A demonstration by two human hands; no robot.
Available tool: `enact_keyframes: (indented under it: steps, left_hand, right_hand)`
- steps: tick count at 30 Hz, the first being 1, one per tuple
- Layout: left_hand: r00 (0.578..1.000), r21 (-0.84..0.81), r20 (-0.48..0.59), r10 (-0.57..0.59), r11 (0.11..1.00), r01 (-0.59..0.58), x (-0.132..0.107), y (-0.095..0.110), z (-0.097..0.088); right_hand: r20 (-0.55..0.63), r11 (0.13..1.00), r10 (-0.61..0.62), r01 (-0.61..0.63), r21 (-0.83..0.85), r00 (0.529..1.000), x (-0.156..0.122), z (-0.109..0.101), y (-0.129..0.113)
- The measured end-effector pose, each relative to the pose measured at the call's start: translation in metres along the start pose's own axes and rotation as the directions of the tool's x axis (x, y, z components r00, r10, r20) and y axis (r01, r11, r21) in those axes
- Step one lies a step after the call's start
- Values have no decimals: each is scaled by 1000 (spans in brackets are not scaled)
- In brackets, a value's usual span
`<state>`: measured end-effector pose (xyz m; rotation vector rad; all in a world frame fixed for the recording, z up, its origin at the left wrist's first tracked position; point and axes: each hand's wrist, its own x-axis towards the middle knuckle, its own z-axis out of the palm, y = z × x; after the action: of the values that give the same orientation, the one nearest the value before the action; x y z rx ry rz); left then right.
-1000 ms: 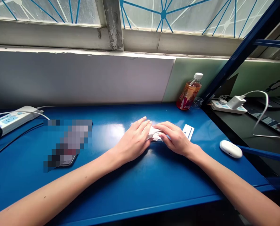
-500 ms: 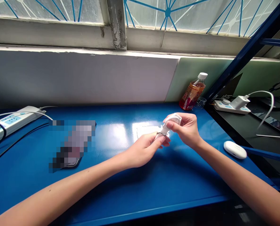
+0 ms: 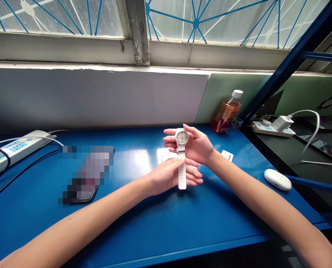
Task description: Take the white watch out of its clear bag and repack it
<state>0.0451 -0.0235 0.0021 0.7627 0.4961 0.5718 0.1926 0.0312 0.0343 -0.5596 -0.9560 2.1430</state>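
A white wristwatch [image 3: 182, 137], dial facing up, is stretched out lengthwise between both hands above the table. My left hand [image 3: 168, 173] grips the strap, thumb pressed on top and fingers spread beneath; the strap's holed end [image 3: 182, 178] hangs past the thumb. Behind the watch case lie the extended fingers of my right hand [image 3: 198, 145], its thumb at the case's upper edge. A metal buckle or loop shows on the strap below the case. On the table behind the hands, a whitish item [image 3: 166, 154] is mostly covered, and its kind cannot be made out.
On the blue table [image 3: 143, 230], a pixelated phone-like object [image 3: 94, 169] and a power strip [image 3: 23, 143] are at left. A drink bottle [image 3: 227, 111], a clear cup [image 3: 235, 124], a small white card [image 3: 227, 155] and a white earphone case [image 3: 277, 179] are at right.
The watch has turned from slanted to nearly straight, its dial now facing me. My right hand has changed from pinching the case to lying behind it. A white card beyond my right wrist shows.
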Motion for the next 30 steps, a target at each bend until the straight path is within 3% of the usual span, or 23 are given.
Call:
enact_keyframes:
  steps: [6,13,19,30]
  left_hand:
    - [999,-7,20,-49,999,50,0,0,1]
    - [998,-28,2,-59,998,59,0,-6,-3]
    - [998,-50,17,-62,997,62,-1,-8,-3]
    - [995,-27,-55,-85,996,83,-2,-6,-1]
  right_hand:
    - [55,998,38,-41,54,998,-4,-14,7]
    - [88,993,25,-35,113,996,-4,-16,16]
    - [101,998,25,-31,60,995,-6,-17,14]
    - [111,999,43,-45,9,993,-9,-16,13]
